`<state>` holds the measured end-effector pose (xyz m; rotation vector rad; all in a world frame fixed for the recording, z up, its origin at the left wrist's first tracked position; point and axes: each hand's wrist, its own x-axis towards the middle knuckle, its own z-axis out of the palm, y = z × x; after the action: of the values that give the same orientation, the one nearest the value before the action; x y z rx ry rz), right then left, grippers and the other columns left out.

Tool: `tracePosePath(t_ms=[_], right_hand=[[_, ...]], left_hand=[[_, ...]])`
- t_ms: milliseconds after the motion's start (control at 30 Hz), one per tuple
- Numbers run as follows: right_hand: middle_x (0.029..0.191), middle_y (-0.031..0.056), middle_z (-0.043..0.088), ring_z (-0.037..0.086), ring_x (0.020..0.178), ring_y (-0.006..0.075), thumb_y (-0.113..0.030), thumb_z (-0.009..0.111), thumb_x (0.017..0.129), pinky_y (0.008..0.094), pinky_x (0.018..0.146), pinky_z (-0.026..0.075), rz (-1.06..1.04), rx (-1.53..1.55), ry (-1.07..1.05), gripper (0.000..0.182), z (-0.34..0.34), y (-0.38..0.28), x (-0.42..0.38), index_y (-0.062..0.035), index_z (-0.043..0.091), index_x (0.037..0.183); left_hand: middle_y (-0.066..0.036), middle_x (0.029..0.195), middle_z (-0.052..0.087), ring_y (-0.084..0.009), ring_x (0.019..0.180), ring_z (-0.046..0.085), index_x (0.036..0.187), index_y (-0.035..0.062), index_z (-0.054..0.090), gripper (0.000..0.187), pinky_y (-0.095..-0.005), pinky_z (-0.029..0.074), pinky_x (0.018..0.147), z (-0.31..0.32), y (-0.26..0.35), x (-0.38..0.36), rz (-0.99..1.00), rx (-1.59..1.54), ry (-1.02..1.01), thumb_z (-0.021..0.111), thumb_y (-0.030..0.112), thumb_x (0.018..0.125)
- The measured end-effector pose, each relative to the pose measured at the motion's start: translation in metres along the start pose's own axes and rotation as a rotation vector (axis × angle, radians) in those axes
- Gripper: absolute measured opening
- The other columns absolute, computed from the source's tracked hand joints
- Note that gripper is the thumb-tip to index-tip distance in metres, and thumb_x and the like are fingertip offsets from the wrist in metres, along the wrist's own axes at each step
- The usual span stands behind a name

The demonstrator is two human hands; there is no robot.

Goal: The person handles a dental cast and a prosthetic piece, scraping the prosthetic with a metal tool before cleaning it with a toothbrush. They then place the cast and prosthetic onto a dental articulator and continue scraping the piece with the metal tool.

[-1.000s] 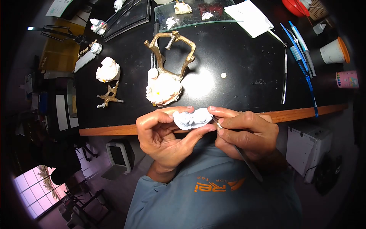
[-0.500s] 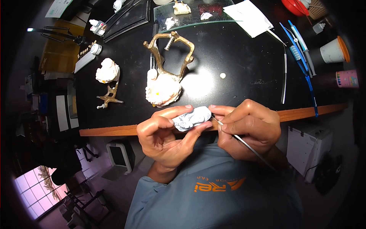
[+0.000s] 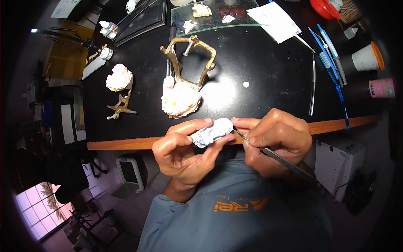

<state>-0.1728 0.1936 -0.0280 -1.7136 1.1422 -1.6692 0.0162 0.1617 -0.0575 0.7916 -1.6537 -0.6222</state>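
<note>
My left hand (image 3: pixel 184 153) pinches a lumpy pale blue piece of dental putty (image 3: pixel 213 132) between thumb and fingers, above the table's front edge. In my right hand (image 3: pixel 277 140) is a slim metal dental carver (image 3: pixel 278 158), held like a pen. Its thin tip meets or nearly meets the right end of the putty; exact contact is too small to tell. My right index fingertip rests close to that same end. Just beyond my hands lies a cream dental cast (image 3: pixel 181 101) on a brass articulator frame (image 3: pixel 212 54).
A second cast (image 3: pixel 119 77) with a brass arm (image 3: pixel 122 105) is at left. Farther back is a glass slab (image 3: pixel 210 21) with small pieces on it. Blue-handled brushes (image 3: pixel 331 63), a metal instrument (image 3: pixel 312 88) and cups (image 3: pixel 366 57) are along the right. The wooden edge (image 3: pixel 121 143) borders the black table.
The carver has turned in my right hand, so its dark textured handle now shows. That hand has shifted slightly right, while the left keeps hold of the putty.
</note>
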Motion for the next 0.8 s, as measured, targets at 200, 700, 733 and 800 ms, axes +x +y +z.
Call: tracePosePath(t_ms=[200, 700, 733, 800], right_hand=[[0.069, 0.0071, 0.066, 0.072, 0.062, 0.0151, 0.013, 0.074, 0.071, 0.0398, 0.081, 0.070, -0.015, -0.006, 0.031, 0.016, 0.003, 0.000, 0.001, -0.0006, 0.068, 0.074], [0.073, 0.0056, 0.067, 0.077, 0.067, 0.0181, 0.013, 0.077, 0.071, 0.0354, 0.083, 0.070, -0.059, -0.071, 0.038, 0.016, 0.007, 0.002, -0.004, -0.0014, 0.070, 0.076], [0.073, 0.0054, 0.067, 0.077, 0.067, 0.0181, 0.013, 0.076, 0.071, 0.0354, 0.083, 0.070, -0.075, -0.081, 0.041, 0.017, 0.008, 0.003, -0.004, -0.0014, 0.070, 0.076], [0.074, 0.0051, 0.068, 0.078, 0.068, 0.0184, 0.013, 0.077, 0.070, 0.0346, 0.081, 0.070, -0.085, -0.106, 0.044, 0.017, 0.008, 0.003, -0.005, -0.0016, 0.069, 0.075]], left_hand=[[-0.018, 0.101, 0.072, -0.0216, 0.093, 0.077, 0.107, 0.0071, 0.035, 0.081, -0.0330, 0.066, 0.082, -0.002, 0.001, -0.001, 0.006, 0.034, -0.021, 0.104, 0.010, 0.065], [-0.016, 0.098, 0.075, -0.0326, 0.090, 0.080, 0.096, 0.0071, 0.032, 0.078, -0.0427, 0.070, 0.079, 0.004, -0.006, -0.005, 0.120, 0.066, -0.005, 0.103, 0.010, 0.066], [-0.016, 0.099, 0.075, -0.0327, 0.090, 0.080, 0.096, 0.0072, 0.032, 0.077, -0.0426, 0.070, 0.079, 0.004, -0.006, -0.005, 0.122, 0.068, -0.008, 0.103, 0.009, 0.067], [-0.016, 0.099, 0.075, -0.0329, 0.090, 0.080, 0.096, 0.0073, 0.031, 0.076, -0.0424, 0.070, 0.078, 0.004, -0.006, -0.005, 0.129, 0.074, -0.013, 0.102, 0.009, 0.068]])
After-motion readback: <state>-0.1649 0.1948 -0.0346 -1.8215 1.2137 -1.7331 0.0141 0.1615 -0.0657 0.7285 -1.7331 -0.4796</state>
